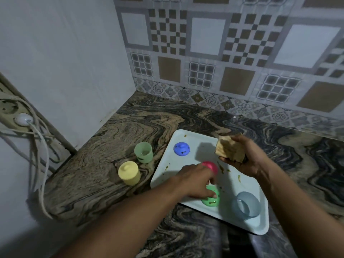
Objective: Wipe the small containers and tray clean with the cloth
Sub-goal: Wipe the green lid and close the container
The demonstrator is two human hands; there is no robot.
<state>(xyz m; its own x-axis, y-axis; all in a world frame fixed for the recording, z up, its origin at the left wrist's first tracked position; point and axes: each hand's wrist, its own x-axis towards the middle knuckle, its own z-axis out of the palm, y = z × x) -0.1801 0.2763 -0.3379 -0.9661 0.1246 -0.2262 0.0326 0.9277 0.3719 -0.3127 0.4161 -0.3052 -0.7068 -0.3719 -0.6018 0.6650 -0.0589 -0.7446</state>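
A white tray [243, 185] smeared with yellowish food bits lies on the counter. On it are a blue lid [181, 148], a red container [212, 167], a green lid [211, 202] and a pale blue cup [247, 205] tipped on its side. My left hand [193, 181] stretches over the tray, fingertips at the red container and thumb over the green lid, gripping nothing that I can see. Above the tray's far right side, my right hand [247, 161] holds a folded tan cloth [229, 148]. A green cup [143, 152] and a lidded yellow container [129, 173] stand on the counter left of the tray.
The marbled counter [130, 131] ends in a corner between a plain white wall on the left and a patterned tile wall behind. A power strip with a white plug [23, 120] and loose cables hangs on the left wall.
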